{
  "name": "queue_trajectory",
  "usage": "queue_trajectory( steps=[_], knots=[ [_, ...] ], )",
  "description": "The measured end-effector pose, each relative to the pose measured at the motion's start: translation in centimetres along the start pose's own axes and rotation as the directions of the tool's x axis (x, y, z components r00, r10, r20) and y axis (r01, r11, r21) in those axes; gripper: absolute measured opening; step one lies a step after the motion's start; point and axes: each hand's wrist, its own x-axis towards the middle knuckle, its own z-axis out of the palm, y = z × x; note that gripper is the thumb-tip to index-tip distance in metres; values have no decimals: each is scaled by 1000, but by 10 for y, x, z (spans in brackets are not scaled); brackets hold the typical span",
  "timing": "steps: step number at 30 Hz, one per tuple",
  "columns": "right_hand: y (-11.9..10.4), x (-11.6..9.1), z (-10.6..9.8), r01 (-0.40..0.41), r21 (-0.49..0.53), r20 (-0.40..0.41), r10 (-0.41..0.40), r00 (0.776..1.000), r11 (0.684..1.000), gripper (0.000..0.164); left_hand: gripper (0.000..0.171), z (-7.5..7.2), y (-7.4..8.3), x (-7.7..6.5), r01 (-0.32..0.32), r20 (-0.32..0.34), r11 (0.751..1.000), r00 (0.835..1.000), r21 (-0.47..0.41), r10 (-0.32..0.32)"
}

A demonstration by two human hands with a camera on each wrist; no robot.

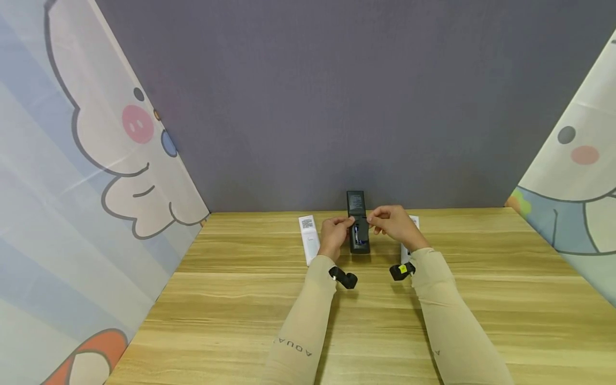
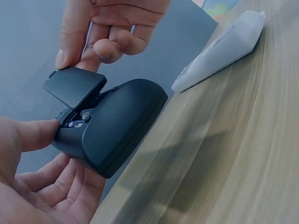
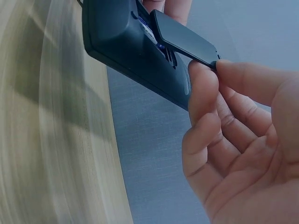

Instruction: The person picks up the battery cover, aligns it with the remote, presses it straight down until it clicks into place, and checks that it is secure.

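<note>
While the L hand [image 1: 334, 235] is grasping a black remote [image 2: 125, 123], thumb on the rim by the batt slot [image 3: 170, 57], other fingers curled under it, I've got the R hand [image 1: 392, 222] pinching the cover [image 2: 74, 86] at one corner btwn thumb & forefinger. The remote is btwn the two hands near the far edge of the desk [image 1: 216, 299], back side up, its label end overlapping the grey wall [image 1: 356, 107] in my head view. I see the cover tilted up over the slot; can't tell if its lower edge touches the remote. A blue batt [image 2: 75, 124] shows inside. On the desk, just L of the L hand, I have a white slab [image 1: 309, 239] w/ fine print; a 2nd slab [image 2: 222, 53] is partly hidden by the R hand & wrist in the head view. Pale sleeves [image 1: 298, 326] cover the forearms, L one lettered. Cartoon-print cloth [image 1: 62, 214] hangs on the L side, more on the R.
</note>
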Motion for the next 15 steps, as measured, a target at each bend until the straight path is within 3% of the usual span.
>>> queue_trajectory(
  steps=[15],
  knots=[
    [0, 0, 3, 29, -31, 49, -28, 998, 999, 22, 19, 0, 0, 0, 5, 0, 1000, 1000, 5, -5]
  ],
)
